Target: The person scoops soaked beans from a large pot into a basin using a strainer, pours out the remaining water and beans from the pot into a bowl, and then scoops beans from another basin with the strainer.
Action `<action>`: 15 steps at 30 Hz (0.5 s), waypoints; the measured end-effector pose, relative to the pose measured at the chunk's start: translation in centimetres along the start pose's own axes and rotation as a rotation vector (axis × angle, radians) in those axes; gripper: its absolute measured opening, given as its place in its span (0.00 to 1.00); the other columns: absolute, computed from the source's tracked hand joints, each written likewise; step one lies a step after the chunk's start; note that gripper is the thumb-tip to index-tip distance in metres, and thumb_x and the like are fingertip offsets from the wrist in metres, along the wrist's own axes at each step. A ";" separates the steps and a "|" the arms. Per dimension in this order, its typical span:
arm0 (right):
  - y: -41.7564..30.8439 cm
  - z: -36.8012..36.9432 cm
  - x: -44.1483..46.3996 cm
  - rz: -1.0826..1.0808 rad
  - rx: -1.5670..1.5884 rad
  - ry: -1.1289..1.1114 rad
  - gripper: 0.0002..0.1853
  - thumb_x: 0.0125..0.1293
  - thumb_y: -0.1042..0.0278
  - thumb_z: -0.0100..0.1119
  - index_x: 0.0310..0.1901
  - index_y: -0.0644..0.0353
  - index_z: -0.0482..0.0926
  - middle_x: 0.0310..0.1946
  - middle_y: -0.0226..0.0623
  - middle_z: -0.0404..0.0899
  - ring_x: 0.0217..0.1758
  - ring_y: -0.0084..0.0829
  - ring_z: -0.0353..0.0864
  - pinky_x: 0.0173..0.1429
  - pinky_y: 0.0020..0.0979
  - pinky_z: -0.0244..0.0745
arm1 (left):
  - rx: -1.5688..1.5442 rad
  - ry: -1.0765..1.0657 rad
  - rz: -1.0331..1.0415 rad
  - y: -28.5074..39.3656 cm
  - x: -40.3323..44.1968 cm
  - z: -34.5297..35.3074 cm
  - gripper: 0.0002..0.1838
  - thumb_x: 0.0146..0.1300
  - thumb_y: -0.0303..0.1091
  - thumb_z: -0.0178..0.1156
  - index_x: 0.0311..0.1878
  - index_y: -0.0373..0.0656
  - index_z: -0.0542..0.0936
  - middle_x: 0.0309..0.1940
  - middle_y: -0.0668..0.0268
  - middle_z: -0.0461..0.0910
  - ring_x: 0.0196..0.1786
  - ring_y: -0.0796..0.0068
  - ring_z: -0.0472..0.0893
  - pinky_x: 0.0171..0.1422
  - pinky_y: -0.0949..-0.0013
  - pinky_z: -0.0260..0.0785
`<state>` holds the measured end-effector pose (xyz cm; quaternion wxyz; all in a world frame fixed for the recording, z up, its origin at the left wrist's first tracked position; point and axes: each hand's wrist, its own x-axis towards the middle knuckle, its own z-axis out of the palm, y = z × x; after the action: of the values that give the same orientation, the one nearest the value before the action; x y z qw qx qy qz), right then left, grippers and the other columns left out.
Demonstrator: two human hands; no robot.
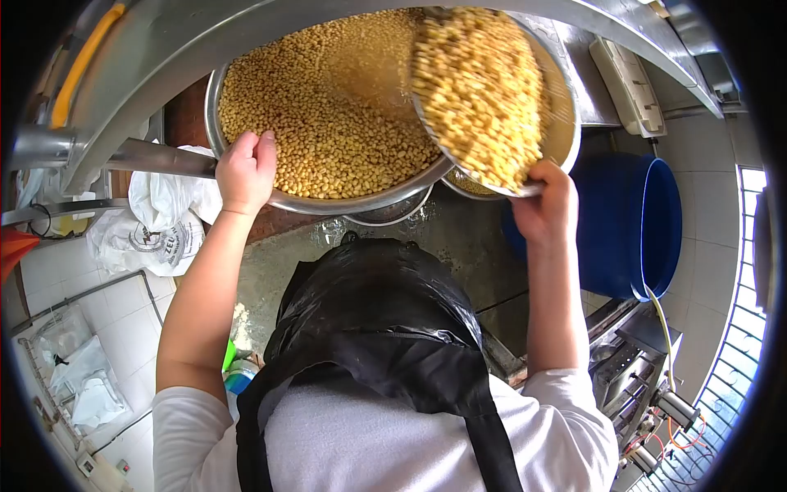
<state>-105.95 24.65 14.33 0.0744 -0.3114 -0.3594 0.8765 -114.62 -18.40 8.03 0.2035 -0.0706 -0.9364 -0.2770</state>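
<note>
My left hand (247, 174) is closed on the near left rim of a wide metal basin (316, 203). Pale yellow beans (344, 156) fill much of the basin. On the right, my right hand (548, 201) grips the near edge of a round metal bowl (459, 166), thumb toward the inside. That bowl is tilted over the basin's right part and holds a heap of beans (479, 90), blurred by motion. Cloudy, blurred beans lie beside its left edge. Most of the fingers of both hands are hidden beneath the rims.
A metal beam (205, 49) arches across the top. Under the basin, another metal vessel (393, 215) shows partly. To the right lies a blue barrel (660, 230) with a hose (660, 328). White plastic bags (160, 242) hang left; machinery (648, 369) stands lower right.
</note>
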 end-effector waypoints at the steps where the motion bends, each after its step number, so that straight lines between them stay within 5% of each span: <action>1: -0.9 -2.7 0.0 -0.042 -0.016 0.014 0.15 0.61 0.87 0.49 0.51 0.74 0.75 0.48 0.49 0.82 0.54 0.45 0.85 0.64 0.50 0.84 | 0.009 -0.010 -0.006 -0.1 0.0 0.0 0.20 0.75 0.43 0.67 0.28 0.43 0.76 0.23 0.57 0.81 0.28 0.48 0.82 0.34 0.49 0.72; 5: -3.6 -9.6 -2.3 -0.165 -0.064 0.129 0.23 0.60 0.87 0.50 0.58 0.77 0.75 0.54 0.49 0.83 0.58 0.43 0.85 0.66 0.46 0.83 | -0.019 -0.014 0.018 -0.7 -0.1 0.5 0.22 0.78 0.43 0.66 0.29 0.40 0.74 0.21 0.57 0.75 0.23 0.58 0.74 0.33 0.56 0.70; 6: -3.7 -11.2 -2.5 -0.225 -0.094 0.150 0.26 0.60 0.86 0.51 0.62 0.78 0.75 0.55 0.49 0.84 0.59 0.43 0.86 0.67 0.46 0.83 | 0.004 -0.033 -0.009 -0.9 -0.1 0.5 0.22 0.76 0.45 0.67 0.28 0.43 0.75 0.22 0.59 0.79 0.26 0.51 0.80 0.34 0.51 0.72; 11: -1.9 -19.3 -2.5 -0.192 -0.236 0.336 0.22 0.57 0.85 0.53 0.55 0.68 0.78 0.44 0.38 0.83 0.41 0.33 0.86 0.44 0.36 0.86 | 0.006 -0.073 -0.023 -1.1 -0.2 0.6 0.21 0.76 0.43 0.68 0.29 0.42 0.75 0.21 0.61 0.77 0.25 0.56 0.78 0.34 0.54 0.71; 15: 3.0 -21.1 -0.8 -0.057 -0.264 0.440 0.27 0.56 0.86 0.52 0.61 0.68 0.75 0.45 0.42 0.82 0.39 0.38 0.87 0.35 0.39 0.88 | 0.026 -0.065 0.000 -1.2 -0.1 0.7 0.21 0.76 0.42 0.69 0.29 0.42 0.75 0.21 0.61 0.76 0.24 0.60 0.76 0.33 0.56 0.70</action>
<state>-92.45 34.49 1.15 0.1340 -0.4912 -0.4546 0.7308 -115.06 -19.03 6.84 0.1742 -0.0770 -0.9460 -0.2623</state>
